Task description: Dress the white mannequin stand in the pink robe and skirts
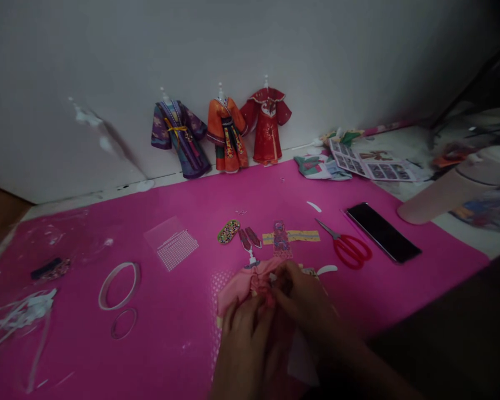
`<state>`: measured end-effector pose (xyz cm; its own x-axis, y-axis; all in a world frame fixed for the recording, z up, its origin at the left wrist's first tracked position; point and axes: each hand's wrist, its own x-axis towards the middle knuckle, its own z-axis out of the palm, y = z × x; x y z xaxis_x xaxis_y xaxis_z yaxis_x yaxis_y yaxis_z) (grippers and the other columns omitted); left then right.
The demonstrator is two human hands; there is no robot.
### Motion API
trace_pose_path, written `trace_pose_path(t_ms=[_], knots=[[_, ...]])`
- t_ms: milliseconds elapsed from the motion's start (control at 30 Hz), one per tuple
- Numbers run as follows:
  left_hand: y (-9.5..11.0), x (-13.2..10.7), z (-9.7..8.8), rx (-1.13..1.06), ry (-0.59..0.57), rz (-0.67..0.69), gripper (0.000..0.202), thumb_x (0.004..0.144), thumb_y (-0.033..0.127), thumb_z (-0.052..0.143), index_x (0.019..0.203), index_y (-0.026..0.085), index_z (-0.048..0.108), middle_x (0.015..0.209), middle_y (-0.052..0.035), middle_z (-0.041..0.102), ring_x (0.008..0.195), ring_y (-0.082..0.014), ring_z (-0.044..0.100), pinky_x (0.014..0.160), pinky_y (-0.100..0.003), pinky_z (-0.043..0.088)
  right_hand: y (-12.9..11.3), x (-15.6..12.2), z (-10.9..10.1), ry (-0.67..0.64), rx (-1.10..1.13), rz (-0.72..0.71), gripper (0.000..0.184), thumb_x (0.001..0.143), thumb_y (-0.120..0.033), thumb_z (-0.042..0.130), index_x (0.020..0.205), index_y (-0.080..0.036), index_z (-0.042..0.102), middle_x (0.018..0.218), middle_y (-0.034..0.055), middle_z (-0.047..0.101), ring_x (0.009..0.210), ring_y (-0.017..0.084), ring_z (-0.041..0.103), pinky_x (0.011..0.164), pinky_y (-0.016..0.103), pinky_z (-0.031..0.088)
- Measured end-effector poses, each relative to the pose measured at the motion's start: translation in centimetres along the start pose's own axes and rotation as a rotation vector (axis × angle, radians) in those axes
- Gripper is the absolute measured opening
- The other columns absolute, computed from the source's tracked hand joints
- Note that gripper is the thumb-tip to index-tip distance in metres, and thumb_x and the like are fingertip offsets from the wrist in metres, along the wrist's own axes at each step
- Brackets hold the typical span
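A small pink doll robe [235,286] lies low in the middle of the mat, with the white neck of a doll form [252,258] sticking out at its collar. My left hand [245,336] holds the front of the robe, its fingers curled over the cloth. From the right, my right hand [302,291] pinches the robe's fabric between thumb and fingers near the chest. What exactly sits between the fingertips is partly hidden and dim. Just beyond the collar are two small patterned strips [250,239] and a patterned piece of trim [281,239].
Red-handled scissors [352,250] and a phone [383,232] lie to the right, near a tumbler [454,186]. Tape rings [119,286] and a sheet of stick-on pearls [178,250] are leftward. Three dressed doll forms [227,133] lean on the wall behind the pink mat [162,361].
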<state>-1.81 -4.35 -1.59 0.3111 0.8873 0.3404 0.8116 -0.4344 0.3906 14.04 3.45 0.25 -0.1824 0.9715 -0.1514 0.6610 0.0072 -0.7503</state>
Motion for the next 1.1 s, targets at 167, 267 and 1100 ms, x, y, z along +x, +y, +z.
trace_pose_path(t_ms=[167,267,1100], knots=[[-0.2,-0.1,-0.3,0.019,-0.007,-0.005,0.043,0.093,0.022,0.054,0.136,0.02,0.049,0.131,-0.0122,0.057,0.122,-0.0277,0.05,0.1,-0.048,0.045,0.2,0.0,0.2,0.021,-0.004,-0.02,0.016,0.08,-0.012,0.059,0.091,-0.022,0.054,0.073,-0.0015,0.068,0.065,0.016,0.061,0.057,0.025,0.032],[0.0,0.4,-0.6,0.073,0.022,0.062,0.042,0.092,0.026,0.055,0.133,0.016,0.051,0.123,-0.0121,0.063,0.113,-0.0272,0.056,0.093,-0.044,0.051,0.3,0.1,0.3,0.036,0.001,-0.04,0.016,0.079,-0.013,0.06,0.091,-0.022,0.054,0.072,-0.0017,0.068,0.065,0.016,0.061,0.058,0.025,0.033],[0.4,-2.9,0.2,0.161,-0.137,-0.214,0.013,0.093,0.031,0.052,0.095,0.024,0.063,0.093,-0.0057,0.07,0.083,-0.0236,0.067,0.067,-0.039,0.053,0.0,0.3,-0.2,-0.029,0.012,-0.03,0.02,0.078,-0.01,0.062,0.093,-0.021,0.053,0.073,-0.0013,0.067,0.065,0.015,0.06,0.058,0.025,0.032]])
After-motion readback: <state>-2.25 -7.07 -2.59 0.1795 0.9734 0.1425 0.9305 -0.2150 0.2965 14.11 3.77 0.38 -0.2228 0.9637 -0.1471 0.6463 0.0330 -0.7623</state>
